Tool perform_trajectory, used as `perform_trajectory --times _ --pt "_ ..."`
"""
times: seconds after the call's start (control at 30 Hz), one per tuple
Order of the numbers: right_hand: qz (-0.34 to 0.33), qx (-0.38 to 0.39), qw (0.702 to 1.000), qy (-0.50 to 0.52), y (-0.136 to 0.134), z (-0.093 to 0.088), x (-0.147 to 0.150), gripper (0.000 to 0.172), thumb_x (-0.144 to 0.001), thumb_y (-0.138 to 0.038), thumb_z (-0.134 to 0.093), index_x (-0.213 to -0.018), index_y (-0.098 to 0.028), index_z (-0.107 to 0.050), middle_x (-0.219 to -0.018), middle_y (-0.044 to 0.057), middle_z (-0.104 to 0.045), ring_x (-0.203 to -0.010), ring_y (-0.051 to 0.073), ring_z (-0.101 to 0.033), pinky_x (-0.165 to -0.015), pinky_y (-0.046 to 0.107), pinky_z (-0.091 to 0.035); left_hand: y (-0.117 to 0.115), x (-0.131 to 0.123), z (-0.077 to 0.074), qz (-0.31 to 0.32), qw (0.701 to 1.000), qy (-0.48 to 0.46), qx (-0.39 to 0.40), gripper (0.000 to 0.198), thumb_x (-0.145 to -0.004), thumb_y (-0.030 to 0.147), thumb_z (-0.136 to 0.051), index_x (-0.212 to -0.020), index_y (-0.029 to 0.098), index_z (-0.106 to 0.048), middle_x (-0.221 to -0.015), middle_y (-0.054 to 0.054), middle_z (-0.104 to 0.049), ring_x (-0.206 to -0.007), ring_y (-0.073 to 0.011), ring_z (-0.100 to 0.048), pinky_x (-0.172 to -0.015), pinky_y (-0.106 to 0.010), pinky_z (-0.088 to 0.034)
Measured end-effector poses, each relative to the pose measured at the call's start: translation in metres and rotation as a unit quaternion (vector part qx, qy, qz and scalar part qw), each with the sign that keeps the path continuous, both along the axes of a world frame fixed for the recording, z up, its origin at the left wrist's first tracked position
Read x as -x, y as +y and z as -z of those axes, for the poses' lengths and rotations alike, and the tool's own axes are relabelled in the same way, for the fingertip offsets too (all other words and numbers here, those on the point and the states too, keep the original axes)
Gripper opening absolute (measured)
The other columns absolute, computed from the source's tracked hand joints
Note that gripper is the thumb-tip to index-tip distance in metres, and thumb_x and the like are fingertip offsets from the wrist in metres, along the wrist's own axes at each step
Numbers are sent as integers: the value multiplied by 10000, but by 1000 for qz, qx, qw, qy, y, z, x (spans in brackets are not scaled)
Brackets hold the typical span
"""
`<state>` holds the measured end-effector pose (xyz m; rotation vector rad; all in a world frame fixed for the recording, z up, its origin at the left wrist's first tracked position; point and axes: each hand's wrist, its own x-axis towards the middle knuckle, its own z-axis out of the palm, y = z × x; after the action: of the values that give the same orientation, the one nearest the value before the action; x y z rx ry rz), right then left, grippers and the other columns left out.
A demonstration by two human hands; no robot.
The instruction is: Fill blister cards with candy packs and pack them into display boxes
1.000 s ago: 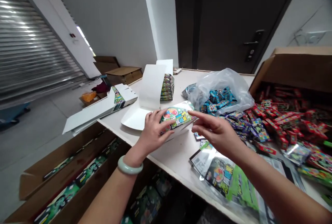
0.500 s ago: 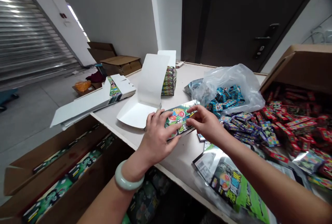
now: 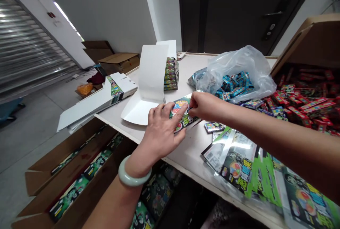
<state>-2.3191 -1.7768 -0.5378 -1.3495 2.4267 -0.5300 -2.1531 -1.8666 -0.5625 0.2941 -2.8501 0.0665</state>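
The left hand (image 3: 162, 131) lay closed over the near end of a packet (image 3: 189, 119), fingers flat on top and thumb at its edge, while the right hand (image 3: 203, 105) pinched its far end. The packet rested on the table (image 3: 186, 151) between both hands. A white carton (image 3: 154, 69) stood just behind the grip, and a bag (image 3: 239, 69) lay beyond to the right.

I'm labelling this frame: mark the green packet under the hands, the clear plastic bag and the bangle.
green packet (image 3: 186, 120), head view, lower right of its printed face.
clear plastic bag (image 3: 239, 62), head view, its crumpled upper side.
bangle (image 3: 132, 178), head view, front of the band.
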Motion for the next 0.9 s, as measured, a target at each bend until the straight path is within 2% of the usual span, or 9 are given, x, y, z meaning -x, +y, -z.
perform_trajectory --times 0.13,0.3,0.37,0.43,0.5,0.57,0.67,0.8,0.9 --pt "-32 -90 994 47 -3 -20 -4 64 -722 -246 -678 -716 -190 -647 -666 47 -658 -620 181 -589 -510 274 -336 3 3 -1 -22 1000 -18 -5 634 -802 372 -574 -1406 241 -435 -1410 -153 -382 -1229 -391 -368 -1024 -572 -282" --pt "-24 -179 982 52 10 -26 2 327 -840 -406 -615 -599 -186 -649 -572 61 -636 -579 191 -595 -531 300 -356 1 4 -2 -27 999 -15 -20 609 -803 379 -569 -1384 239 -454 -1455 -143 -363 -1256 -383 -368 -1033 -563 -286" --pt "-18 -142 987 73 22 -16 8 269 -815 -435 -646 -702 -193 -676 -630 55 -664 -599 202 -608 -527 297 -374 0 4 -1 -31 999 -13 -23 634 -806 385 -565 -1393 186 -433 -1459 -159 -375 -1269 -376 -369 -1054 -550 -274" --pt "-25 -55 991 120 34 -2 11 244 -812 -425 -660 -903 -200 -686 -771 57 -704 -687 217 -635 -573 303 -427 0 3 1 -37 999 -5 -28 696 -810 397 -561 -1418 116 -370 -1468 -184 -377 -1288 -370 -363 -1078 -538 -254" --pt "-66 47 980 180 42 16 7 393 -832 -460 -642 -1140 -215 -634 -1052 90 -698 -934 254 -638 -757 351 -479 2 2 2 -42 999 4 -33 760 -812 410 -563 -1441 76 -298 -1472 -198 -380 -1306 -363 -356 -1093 -530 -241" --pt "-116 125 954 246 46 36 -6 619 -813 -562 -628 -1336 -251 -514 -1374 117 -532 -1252 319 -472 -992 454 -387 4 0 3 -43 998 8 -35 792 -812 428 -572 -1448 70 -267 -1467 -202 -389 -1315 -359 -358 -1094 -525 -241" --pt "-128 138 940 285 55 61 -29 853 -742 -694 -607 -1456 -295 -367 -1561 119 -266 -1430 389 -166 -1100 578 -198 7 -3 3 -43 998 10 -39 798 -814 453 -582 -1445 79 -269 -1462 -203 -397 -1330 -360 -353 -1095 -526 -239" --pt "-49 142 966 212 85 77 -28 742 -826 -705 -462 -1435 -283 -411 -1591 113 -172 -1456 372 -70 -1124 596 -133 15 -11 9 -18 998 41 -50 767 -819 434 -587 -1437 95 -286 -1445 -193 -422 -1330 -346 -364 -1101 -498 -237" --pt "77 162 984 14 101 73 -3 702 -890 -688 -306 -1388 -221 -469 -1540 149 -297 -1427 320 -239 -1098 523 -290 30 -19 19 18 994 98 -50 760 -814 411 -595 -1438 108 -285 -1415 -191 -452 -1305 -331 -394 -1095 -479 -246"
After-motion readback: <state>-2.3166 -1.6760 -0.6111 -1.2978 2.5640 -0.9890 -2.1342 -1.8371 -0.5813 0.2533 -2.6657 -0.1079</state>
